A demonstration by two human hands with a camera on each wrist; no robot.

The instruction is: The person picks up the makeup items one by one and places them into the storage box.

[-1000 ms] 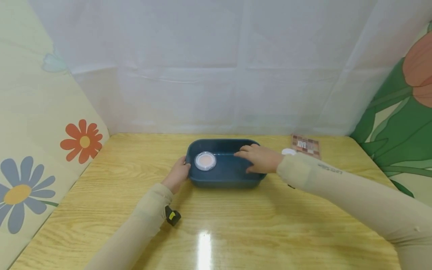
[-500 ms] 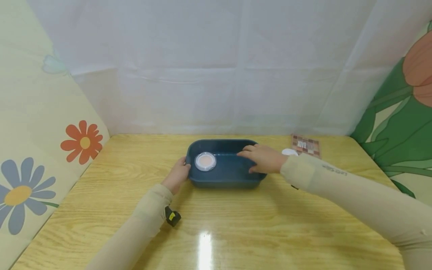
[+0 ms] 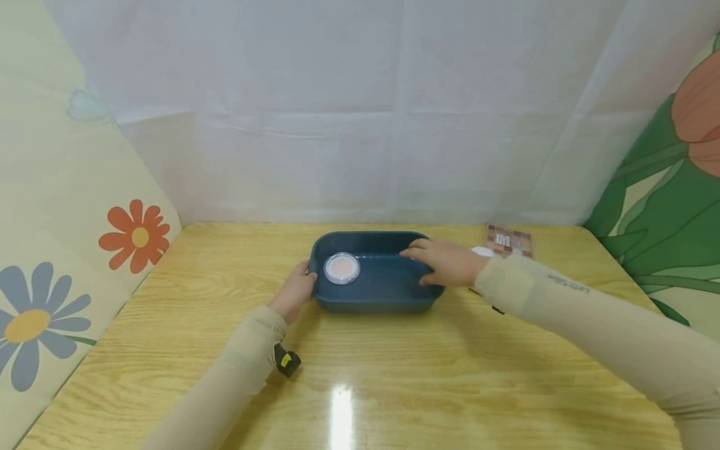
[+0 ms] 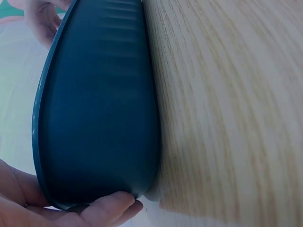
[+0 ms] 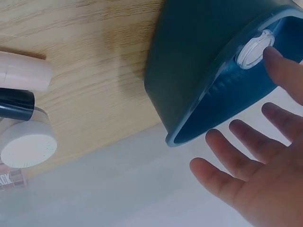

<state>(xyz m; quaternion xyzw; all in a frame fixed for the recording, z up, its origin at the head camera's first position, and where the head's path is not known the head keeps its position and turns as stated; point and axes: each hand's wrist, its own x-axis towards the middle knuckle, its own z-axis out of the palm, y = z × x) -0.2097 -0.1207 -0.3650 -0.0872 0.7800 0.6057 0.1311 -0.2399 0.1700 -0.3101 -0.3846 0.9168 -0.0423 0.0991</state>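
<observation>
Saw L hand (image 3: 294, 292) gripping L end of blue bin (image 3: 377, 307) on table (image 3: 427, 375); R hand (image 3: 447, 262), spread wide, hung over bin's R end. Round case (image 3: 342, 268) lay inside, nr L end.

The wood-grain table (image 3: 427, 369) bears a blue basin (image 3: 375, 307), white-lidded jar (image 5: 28, 150), pink cylinder (image 5: 23, 72), dark cylinder (image 5: 17, 104) and checked packet (image 3: 509, 239).

Your beige-sleeved left arm (image 3: 222, 375) extends from seven o'clock, its bare-handed left grip (image 3: 294, 292) curled and holding; your beige-sleeved right arm (image 3: 585, 322) stretches from four o'clock, its bare-handed right grip (image 3: 447, 261) loosely spread, fingers (image 3: 417, 252) toward nine o'clock.
</observation>
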